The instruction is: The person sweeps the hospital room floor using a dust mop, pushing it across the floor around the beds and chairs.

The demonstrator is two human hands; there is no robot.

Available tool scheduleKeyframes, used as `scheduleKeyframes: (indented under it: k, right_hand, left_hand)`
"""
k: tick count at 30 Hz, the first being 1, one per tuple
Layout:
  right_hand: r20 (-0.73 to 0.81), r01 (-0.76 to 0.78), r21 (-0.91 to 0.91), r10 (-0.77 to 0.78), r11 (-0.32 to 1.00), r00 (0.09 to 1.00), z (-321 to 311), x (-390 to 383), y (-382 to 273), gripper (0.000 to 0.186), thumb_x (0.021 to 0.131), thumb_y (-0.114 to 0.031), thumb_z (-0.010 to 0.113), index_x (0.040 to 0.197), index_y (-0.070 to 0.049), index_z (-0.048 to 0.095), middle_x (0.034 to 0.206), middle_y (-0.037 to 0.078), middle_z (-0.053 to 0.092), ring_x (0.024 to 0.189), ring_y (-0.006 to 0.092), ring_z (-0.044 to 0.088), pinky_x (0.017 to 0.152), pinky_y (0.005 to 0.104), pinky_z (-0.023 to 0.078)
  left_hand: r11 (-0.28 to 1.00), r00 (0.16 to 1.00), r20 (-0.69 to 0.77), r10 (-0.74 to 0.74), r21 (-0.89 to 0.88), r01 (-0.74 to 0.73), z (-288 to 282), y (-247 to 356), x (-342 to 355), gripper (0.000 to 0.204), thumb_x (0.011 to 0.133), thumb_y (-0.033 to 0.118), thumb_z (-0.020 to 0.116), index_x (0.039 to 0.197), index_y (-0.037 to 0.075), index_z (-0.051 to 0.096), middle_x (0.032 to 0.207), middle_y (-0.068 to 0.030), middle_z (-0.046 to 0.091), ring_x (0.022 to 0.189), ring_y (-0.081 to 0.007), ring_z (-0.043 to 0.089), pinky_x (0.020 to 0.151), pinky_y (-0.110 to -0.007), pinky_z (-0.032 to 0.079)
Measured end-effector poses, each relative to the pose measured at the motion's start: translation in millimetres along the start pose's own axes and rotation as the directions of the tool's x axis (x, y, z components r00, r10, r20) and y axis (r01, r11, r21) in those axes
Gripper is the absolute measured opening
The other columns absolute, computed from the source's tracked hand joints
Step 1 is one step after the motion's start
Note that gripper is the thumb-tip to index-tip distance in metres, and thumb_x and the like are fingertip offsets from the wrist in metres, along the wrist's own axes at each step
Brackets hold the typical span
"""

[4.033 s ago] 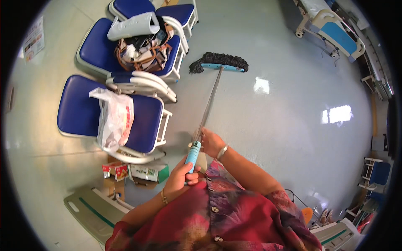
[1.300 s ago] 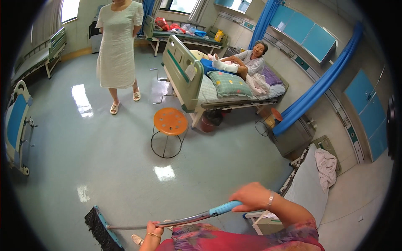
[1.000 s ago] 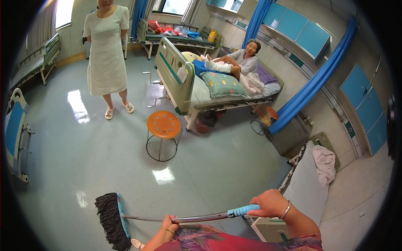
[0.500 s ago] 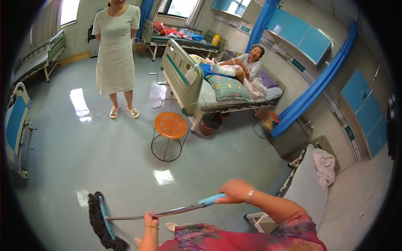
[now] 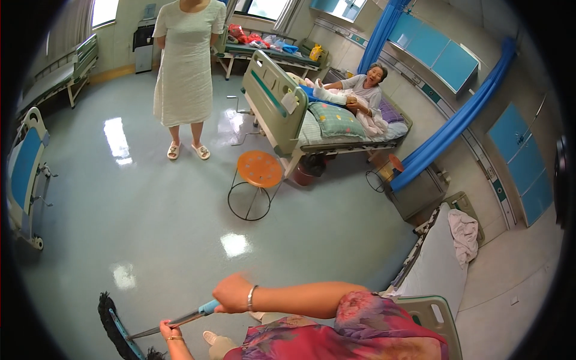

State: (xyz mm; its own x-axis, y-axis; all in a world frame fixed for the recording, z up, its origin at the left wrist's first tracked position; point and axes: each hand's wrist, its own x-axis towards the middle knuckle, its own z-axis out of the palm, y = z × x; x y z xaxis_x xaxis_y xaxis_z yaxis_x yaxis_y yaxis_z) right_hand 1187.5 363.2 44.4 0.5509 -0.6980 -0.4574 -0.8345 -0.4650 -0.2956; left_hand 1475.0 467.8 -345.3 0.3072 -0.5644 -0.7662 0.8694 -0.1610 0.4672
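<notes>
A wide dust mop (image 5: 114,324) with dark strands lies on the floor at the lower left, its blue frame joined to a metal pole. My left hand (image 5: 170,329) is closed around the pole a short way above the mop head. Farther up, my right hand (image 5: 233,294) grips the light blue end of the handle. The pole slants low across the front of my body. My shoes and the patterned red garment show just beneath my arms.
An orange stool (image 5: 259,169) stands mid-floor before an occupied bed (image 5: 273,102). A person (image 5: 185,66) in a white dress stands behind it. A bin (image 5: 306,171) sits under that bed. Another bed (image 5: 429,270) is close on my right; a bed end (image 5: 27,180) stands left.
Both hands have moved left with the mop, the right one much farther and closer to the left. The mop head has shifted toward the lower left. The view has shifted slightly too.
</notes>
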Motion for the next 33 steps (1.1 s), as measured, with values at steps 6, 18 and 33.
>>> scheduleKeyframes:
  k: [6,18,33]
  right_hand:
    - [0.0,0.16,0.049,-0.16,0.986,0.987,57.3,58.5,-78.1,0.023,0.06,-0.029,0.061,0.062,-0.006,0.058,0.061,0.011,0.055,0.06,0.0256,0.054,0.054,0.0346,0.042]
    - [0.204,0.404,0.08,-0.412,0.911,0.888,183.6,88.5,-173.8,0.009,0.063,-0.012,0.051,0.063,-0.005,0.057,0.064,0.012,0.056,0.062,0.0265,0.055,0.055,0.0338,0.044]
    - [0.243,0.217,0.065,-0.226,0.974,0.943,61.0,-125.9,84.9,0.014,0.063,-0.013,0.052,0.075,-0.005,0.052,0.067,0.014,0.054,0.065,0.0293,0.053,0.056,0.0375,0.043]
  left_hand:
    - [0.981,0.977,-0.185,0.107,-0.139,-0.134,-49.3,64.1,-16.9,0.013,0.059,0.011,0.044,0.05,0.008,0.035,0.056,-0.0022,0.035,0.055,-0.0146,0.037,0.054,-0.027,0.036]
    - [0.998,0.847,-0.532,0.015,-0.048,-0.048,-179.1,102.5,-18.5,0.013,0.063,0.02,0.039,0.055,0.011,0.035,0.053,-0.0005,0.034,0.041,-0.0116,0.03,0.029,-0.023,0.02]
    - [0.923,0.885,-0.341,-0.317,-0.328,0.204,-42.3,-102.6,-83.6,0.013,0.07,0.018,0.039,0.067,0.006,0.039,0.066,-0.0087,0.044,0.059,-0.0182,0.045,0.053,-0.036,0.044]
